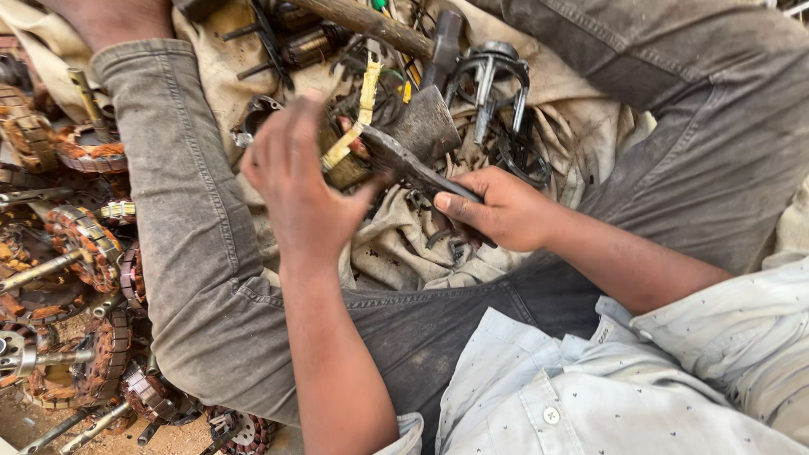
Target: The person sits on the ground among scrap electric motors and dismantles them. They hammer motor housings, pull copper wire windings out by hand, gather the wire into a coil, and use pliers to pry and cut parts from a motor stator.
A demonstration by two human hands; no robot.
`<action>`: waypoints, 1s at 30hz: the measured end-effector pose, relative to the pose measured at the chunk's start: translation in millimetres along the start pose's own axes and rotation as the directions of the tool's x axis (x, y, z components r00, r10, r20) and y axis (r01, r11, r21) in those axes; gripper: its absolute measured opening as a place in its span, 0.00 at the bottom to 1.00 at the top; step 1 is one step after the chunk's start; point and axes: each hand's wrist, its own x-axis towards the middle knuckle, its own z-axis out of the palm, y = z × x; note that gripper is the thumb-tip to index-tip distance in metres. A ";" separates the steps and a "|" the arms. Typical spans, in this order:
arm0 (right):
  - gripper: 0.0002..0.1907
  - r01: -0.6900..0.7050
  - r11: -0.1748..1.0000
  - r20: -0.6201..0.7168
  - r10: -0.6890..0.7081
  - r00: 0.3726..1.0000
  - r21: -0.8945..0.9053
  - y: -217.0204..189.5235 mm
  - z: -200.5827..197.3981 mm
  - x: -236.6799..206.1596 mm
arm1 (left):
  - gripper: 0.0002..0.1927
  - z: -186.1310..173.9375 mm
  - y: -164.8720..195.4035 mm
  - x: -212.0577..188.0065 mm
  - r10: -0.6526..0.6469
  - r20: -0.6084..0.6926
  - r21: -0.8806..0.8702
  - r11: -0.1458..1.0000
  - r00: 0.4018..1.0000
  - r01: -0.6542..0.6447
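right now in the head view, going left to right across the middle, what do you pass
pile of copper-wound motor rotors → grey trouser leg → left hand on a wound motor part → flat dark metal tool → right hand gripping it → light dotted shirt sleeve

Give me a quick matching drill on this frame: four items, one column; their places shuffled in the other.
1. left hand
2. right hand
3. hammer
4. motor windings

a. piled at far left, on the ground
b. lying at top centre on the cloth
c. holding a yellow-taped coil
d. gripping a dark flat tool

Pairs: 1-c, 2-d, 3-b, 4-a
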 end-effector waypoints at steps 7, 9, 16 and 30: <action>0.22 -0.198 0.704 0.210 0.071 0.975 0.682 8.1 11.9 -38.1 | 0.56 6.7 -10.9 -2.7 -0.038 0.009 -0.010 0.999 0.999 0.038; 0.23 -0.186 0.904 0.132 0.146 0.980 0.385 11.9 -1.8 -55.4 | 0.55 7.2 -11.7 -4.2 -0.010 0.008 -0.033 0.999 1.000 0.010; 0.21 -0.327 0.906 -0.105 0.310 0.945 -0.269 19.7 -31.5 -139.7 | 0.55 12.0 -15.3 -3.7 -0.147 -0.031 -0.151 0.978 0.989 0.140; 0.20 -0.365 0.022 -0.319 -0.539 0.779 -0.931 -18.5 -69.1 -100.3 | 0.60 -4.3 2.4 -9.0 -0.050 0.038 -0.131 0.990 0.998 0.055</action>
